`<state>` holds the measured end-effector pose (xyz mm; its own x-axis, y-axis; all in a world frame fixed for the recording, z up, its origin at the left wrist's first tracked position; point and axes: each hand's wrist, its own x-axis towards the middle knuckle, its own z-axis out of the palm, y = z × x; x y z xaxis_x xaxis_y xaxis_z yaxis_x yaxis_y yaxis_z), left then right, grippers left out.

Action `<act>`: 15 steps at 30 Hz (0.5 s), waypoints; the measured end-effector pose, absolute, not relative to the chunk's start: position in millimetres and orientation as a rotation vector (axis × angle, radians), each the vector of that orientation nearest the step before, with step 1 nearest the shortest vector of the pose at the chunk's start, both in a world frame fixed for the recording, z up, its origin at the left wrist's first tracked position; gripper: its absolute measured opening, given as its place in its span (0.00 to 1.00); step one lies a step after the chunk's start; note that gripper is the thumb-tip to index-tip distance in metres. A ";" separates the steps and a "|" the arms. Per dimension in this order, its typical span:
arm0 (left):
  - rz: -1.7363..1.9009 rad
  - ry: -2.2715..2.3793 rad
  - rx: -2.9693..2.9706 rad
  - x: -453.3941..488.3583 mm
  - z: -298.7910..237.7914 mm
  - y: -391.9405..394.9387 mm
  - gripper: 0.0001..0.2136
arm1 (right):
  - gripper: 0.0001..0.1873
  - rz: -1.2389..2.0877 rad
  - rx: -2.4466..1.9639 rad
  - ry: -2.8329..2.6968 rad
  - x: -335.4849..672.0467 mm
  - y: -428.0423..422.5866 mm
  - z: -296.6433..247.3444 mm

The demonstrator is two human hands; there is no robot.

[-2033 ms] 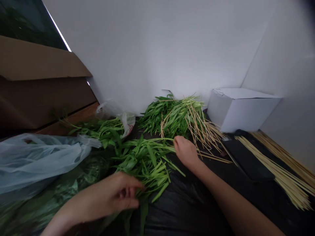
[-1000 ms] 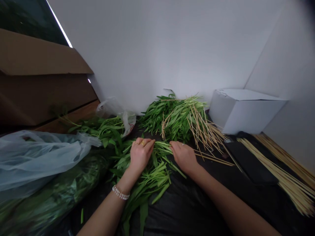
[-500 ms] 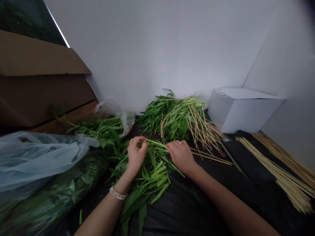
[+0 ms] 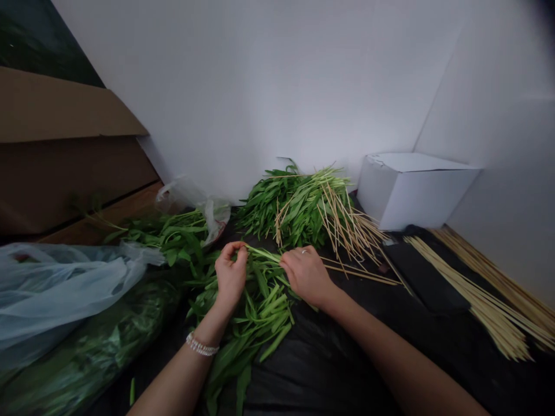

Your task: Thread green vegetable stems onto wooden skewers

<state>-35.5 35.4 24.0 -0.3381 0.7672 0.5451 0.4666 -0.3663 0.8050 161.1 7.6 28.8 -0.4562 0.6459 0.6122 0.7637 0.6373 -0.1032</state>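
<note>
My left hand [image 4: 229, 275] pinches thin green stems [image 4: 263, 255] between thumb and fingers, over a loose pile of leafy greens [image 4: 254, 312] on black plastic sheeting [image 4: 329, 364]. A bead bracelet is on that wrist. My right hand [image 4: 306, 274], with a ring on one finger, is closed on the other end of the same stems. Just beyond the hands lies a heap of greens threaded on bamboo skewers [image 4: 314, 211].
A white box [image 4: 411, 188] stands at the back right by the wall. Bare bamboo skewers [image 4: 477, 294] lie in a row at the right. Clear plastic bags of greens [image 4: 65, 300] fill the left side, under a cardboard box [image 4: 65, 150].
My left hand came up from the near left to the pile and pinched the stems. My right hand stayed at the stems. The view drifted slightly.
</note>
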 end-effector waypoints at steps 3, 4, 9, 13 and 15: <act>1.892 1.630 1.549 -53.3 29.5 44.0 0.07 | 0.10 -0.256 -1.105 -2.240 164.6 9.9 28.1; 1.988 1.643 1.478 -61.0 32.1 46.8 0.06 | 0.10 -0.253 -1.116 -2.232 166.1 11.5 27.1; 1.984 1.643 1.631 -74.3 41.0 43.3 0.06 | 0.12 -0.243 -1.126 -2.220 167.9 19.2 16.2; 1.851 1.562 1.988 -54.7 42.0 25.1 0.07 | 0.12 -0.350 -1.093 -2.239 165.5 20.4 7.9; 1.774 1.514 2.186 -49.1 42.4 18.8 0.09 | 0.11 -0.395 -1.081 -2.227 165.0 19.9 6.2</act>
